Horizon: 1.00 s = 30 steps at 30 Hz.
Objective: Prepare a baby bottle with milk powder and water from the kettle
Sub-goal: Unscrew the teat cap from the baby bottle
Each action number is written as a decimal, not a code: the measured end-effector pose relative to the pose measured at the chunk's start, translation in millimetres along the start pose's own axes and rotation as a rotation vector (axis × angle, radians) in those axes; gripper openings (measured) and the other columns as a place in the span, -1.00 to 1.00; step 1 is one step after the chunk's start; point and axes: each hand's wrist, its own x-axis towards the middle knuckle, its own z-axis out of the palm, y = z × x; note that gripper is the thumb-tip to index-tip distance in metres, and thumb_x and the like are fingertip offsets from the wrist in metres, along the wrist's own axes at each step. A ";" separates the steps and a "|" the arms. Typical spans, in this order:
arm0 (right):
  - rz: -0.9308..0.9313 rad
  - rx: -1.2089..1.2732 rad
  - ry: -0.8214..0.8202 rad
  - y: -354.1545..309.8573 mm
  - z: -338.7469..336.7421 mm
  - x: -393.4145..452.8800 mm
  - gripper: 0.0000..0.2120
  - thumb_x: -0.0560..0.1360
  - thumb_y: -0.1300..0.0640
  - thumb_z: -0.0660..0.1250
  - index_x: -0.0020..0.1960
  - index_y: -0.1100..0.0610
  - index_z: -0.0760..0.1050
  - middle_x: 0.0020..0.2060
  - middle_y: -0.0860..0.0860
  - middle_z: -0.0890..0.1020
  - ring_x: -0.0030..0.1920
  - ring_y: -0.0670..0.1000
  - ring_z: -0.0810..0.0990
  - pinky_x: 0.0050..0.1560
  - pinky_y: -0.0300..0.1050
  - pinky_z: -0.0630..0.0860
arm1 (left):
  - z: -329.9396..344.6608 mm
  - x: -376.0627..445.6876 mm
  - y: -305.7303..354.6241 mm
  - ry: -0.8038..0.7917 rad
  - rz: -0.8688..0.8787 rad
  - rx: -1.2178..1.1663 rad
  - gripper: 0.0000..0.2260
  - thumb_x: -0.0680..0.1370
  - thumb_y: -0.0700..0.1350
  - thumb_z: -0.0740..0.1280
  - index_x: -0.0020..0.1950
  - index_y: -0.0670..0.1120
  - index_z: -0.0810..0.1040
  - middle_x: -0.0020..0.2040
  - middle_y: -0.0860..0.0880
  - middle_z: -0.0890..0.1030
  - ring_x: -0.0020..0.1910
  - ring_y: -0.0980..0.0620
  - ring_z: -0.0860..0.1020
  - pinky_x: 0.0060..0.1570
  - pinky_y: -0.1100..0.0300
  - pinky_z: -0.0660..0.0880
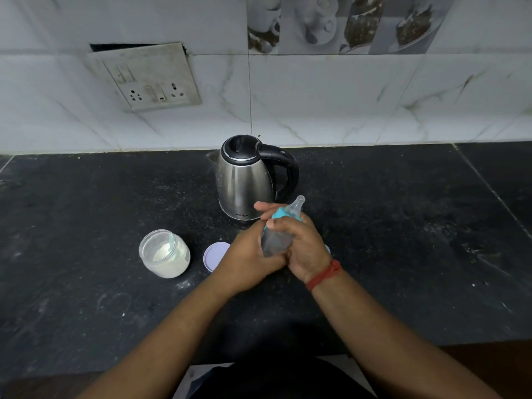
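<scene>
A baby bottle [275, 239] with a teal collar and clear teat sits tilted between my two palms, teat pointing up and right. My left hand [247, 254] presses against its left side with fingers straight, reaching past the collar. My right hand [305, 249] lies on its right side, thumb over the bottle's upper part. Behind the hands stands a steel kettle [244, 177] with a black lid and handle, lid closed. An open glass jar of white milk powder [164, 253] stands to the left, its pale lid [213, 254] lying flat beside it.
Everything rests on a black stone counter [403, 240] dusted with white specks. A tiled wall with a socket plate [149, 79] runs along the back. The counter's front edge is near my body.
</scene>
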 end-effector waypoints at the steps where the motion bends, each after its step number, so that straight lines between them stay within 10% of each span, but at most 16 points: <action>1: -0.012 -0.001 -0.063 -2.5 -3.3 1.0 -0.86 0.28 0.24 0.38 -0.15 0.21 0.61 0.21 0.12 0.68 0.26 0.05 0.62 0.21 -0.01 0.53 | -4.1 -0.2 4.1 -0.063 -0.024 -0.070 -0.59 0.45 -0.17 0.48 0.27 0.03 0.50 -0.06 0.16 0.68 -0.08 0.25 0.64 -0.09 0.26 0.56; 7: 0.094 -0.101 -0.519 -26.4 -20.9 13.2 -0.38 0.36 0.04 0.49 0.31 0.35 0.51 0.44 0.24 0.47 0.46 0.20 0.43 0.40 0.13 0.43 | -4.7 -6.8 14.8 -0.256 -0.108 -0.434 -0.66 0.46 -0.06 0.46 0.17 -0.16 0.53 -0.10 -0.06 0.68 -0.11 0.03 0.66 -0.10 0.15 0.58; 14: 0.030 -0.217 -0.058 -20.3 -21.0 10.2 -0.31 0.24 -0.06 0.67 0.27 0.12 0.50 0.03 -0.06 0.66 0.11 -0.03 0.61 0.08 -0.15 0.57 | -13.4 -2.3 7.1 -0.083 -0.082 -0.222 -0.53 0.46 -0.02 0.47 0.35 0.05 0.47 0.13 -0.10 0.64 0.10 -0.06 0.63 0.13 -0.03 0.60; 23: 0.038 -0.100 -0.173 -24.1 -23.4 6.2 -0.39 0.51 0.13 0.45 0.50 0.10 0.32 0.39 0.22 0.51 0.39 0.12 0.51 0.33 -0.01 0.52 | -23.0 -6.1 11.5 -0.117 -0.111 -0.286 -0.62 0.49 -0.12 0.45 0.29 -0.02 0.48 -0.02 0.03 0.62 -0.06 0.21 0.60 -0.01 0.26 0.57; 26: 0.009 -0.227 -0.053 -21.1 -15.8 8.2 -0.33 0.35 -0.07 0.59 0.38 0.01 0.43 0.23 0.06 0.60 0.24 -0.03 0.59 0.16 -0.14 0.55 | -24.8 -3.1 11.0 -0.116 -0.094 -0.244 -0.64 0.57 -0.23 0.45 0.30 0.02 0.46 0.06 -0.04 0.61 -0.03 0.19 0.60 0.03 0.26 0.59; 30: -0.012 -0.224 -0.037 -19.3 -18.7 11.0 -0.52 0.47 0.22 0.38 0.36 0.05 0.44 0.14 0.05 0.68 0.19 0.03 0.63 0.15 -0.09 0.57 | -25.7 -2.9 7.9 -0.105 -0.101 -0.237 -0.62 0.57 -0.23 0.44 0.32 0.05 0.45 0.14 -0.09 0.61 0.09 0.07 0.61 0.06 0.28 0.58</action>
